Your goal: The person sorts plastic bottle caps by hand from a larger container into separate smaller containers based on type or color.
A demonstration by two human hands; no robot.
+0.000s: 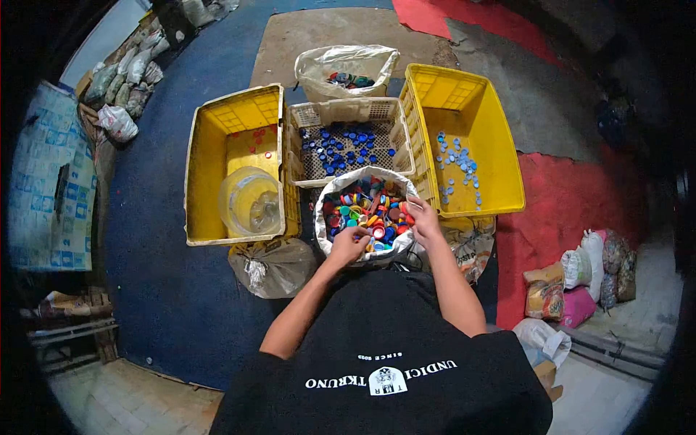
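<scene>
Both grips dig into the mixed caps [366,210], left hand [349,245] curled, right hand [423,221] pinching some; blue caps [341,148] and pale caps [457,167] already sorted into crates, sack [326,194] far from empty

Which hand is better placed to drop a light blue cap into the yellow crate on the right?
Probably the right hand: it lies on the sack's right rim, beside that crate.
</scene>
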